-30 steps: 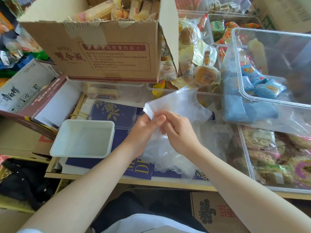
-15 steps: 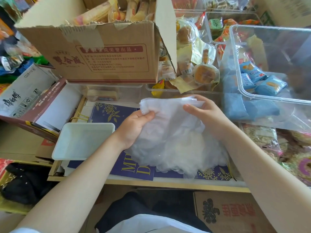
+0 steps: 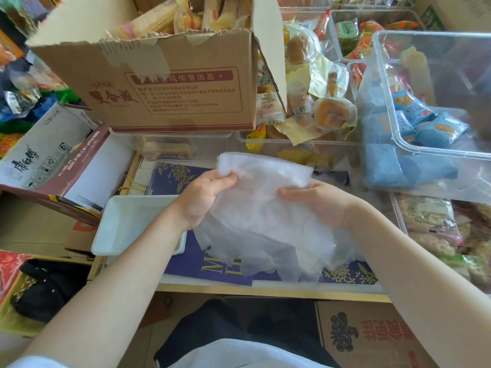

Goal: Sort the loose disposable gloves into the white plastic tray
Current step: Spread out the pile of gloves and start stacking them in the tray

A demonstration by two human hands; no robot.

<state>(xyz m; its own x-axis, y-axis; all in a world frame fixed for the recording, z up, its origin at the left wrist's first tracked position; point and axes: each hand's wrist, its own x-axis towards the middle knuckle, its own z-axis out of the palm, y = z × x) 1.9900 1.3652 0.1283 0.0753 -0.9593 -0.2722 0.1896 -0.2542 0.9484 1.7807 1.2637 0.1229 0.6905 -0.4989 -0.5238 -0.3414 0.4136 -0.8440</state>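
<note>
A bundle of clear disposable gloves is held up in the middle of the view, its cuffs at the top and its fingers hanging down over a blue patterned bag. My left hand grips the bundle's upper left corner. My right hand holds the right side, thumb on the front, fingers behind the plastic. The white plastic tray stands just left of my left wrist, partly covered by my forearm, with nothing visible inside it.
A big cardboard box of snacks stands behind the tray. Clear bins of packaged cakes crowd the back and right. A brown-edged carton lies at the left. The table's wooden front edge runs below the gloves.
My hands went from close together on the bundle to spread apart, stretching the cuffs wide. The right hand has since drawn back in and down a little.
</note>
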